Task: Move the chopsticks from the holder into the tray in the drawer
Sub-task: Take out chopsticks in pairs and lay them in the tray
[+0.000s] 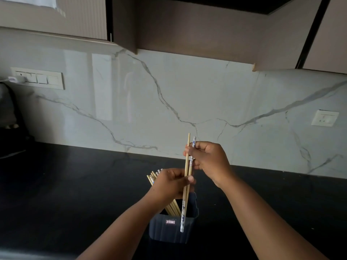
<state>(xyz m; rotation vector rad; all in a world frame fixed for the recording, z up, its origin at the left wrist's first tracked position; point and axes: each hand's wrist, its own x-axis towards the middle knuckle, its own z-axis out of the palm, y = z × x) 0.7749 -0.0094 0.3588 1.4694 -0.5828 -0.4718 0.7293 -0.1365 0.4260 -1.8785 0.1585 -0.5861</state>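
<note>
A dark blue ribbed holder (169,231) stands on the black counter near the bottom centre. Several wooden chopsticks (173,208) lean leftward inside it, their tops (153,175) showing past my left hand. Two chopsticks (187,166), one plain wood and one white with a blue pattern, are held nearly upright above the holder. My right hand (208,160) pinches them near their upper ends. My left hand (170,182) grips them lower down with thumb and fingers. Their lower tips hang in front of the holder's right side. No drawer or tray is in view.
A black counter (75,184) runs the full width, backed by a white marble wall (187,91). Wall cabinets (187,25) hang overhead. A switch panel (39,78) sits at left, a socket (324,118) at right. A dark object (9,119) stands at the far left.
</note>
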